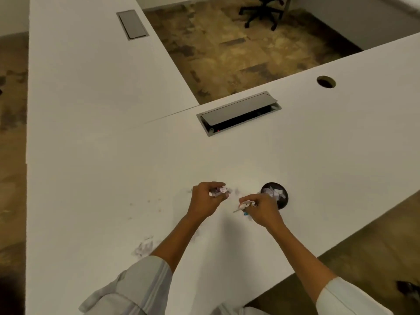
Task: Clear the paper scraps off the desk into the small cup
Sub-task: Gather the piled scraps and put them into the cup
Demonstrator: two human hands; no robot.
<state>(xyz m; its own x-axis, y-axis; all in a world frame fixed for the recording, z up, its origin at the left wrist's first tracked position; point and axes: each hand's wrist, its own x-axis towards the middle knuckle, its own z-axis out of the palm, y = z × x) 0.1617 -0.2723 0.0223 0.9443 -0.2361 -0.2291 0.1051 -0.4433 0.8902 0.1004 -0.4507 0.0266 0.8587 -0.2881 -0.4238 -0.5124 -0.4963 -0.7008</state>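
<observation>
cup [281, 201] part hidden behind right hand [263, 206]

A cable hatch [238, 113] with its grey lid propped partly open sits near the desk's far edge. A round grommet hole [326, 82] lies toward the far right corner. A second, closed hatch [132, 24] sits on the left wing. A black office chair [263, 11] stands on the mottled carpet [238, 53] beyond.

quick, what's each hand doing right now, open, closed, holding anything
Left hand: closed, gripping a bunch of paper scraps.
Right hand: closed, pinching more scraps beside the small cup.
</observation>
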